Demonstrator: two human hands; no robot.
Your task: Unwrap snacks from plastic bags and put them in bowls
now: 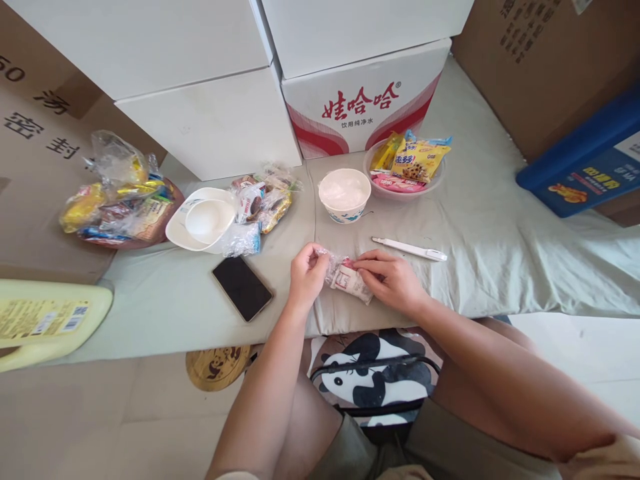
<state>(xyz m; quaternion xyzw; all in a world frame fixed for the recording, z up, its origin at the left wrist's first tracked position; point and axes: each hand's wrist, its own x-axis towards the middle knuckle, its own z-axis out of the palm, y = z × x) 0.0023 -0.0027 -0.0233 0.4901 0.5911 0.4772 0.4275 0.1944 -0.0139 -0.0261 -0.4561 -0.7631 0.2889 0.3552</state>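
A small white and red snack packet point(349, 281) lies at the front of the cloth-covered surface, between my two hands. My left hand point(306, 275) is closed, thumb and fingers pinching clear plastic wrap point(330, 264) at the packet's left end. From the other side, my right hand point(393, 280) grips the packet, its fingertips on the top edge and part of it hidden beneath them. Just beyond the right hand is a white utility knife point(410, 249). A white paper bowl point(345, 193) with something pale inside stands behind the packet.
Left of my hands lies a black phone point(243, 288). Behind it are a white dish point(203, 219), loose wrapped snacks point(265, 200) and a heaped snack bowl point(170, 213). A pink bowl point(435, 185) holds snack packs. Cartons point(367, 113) line the back; a blue container point(580, 167) stands right.
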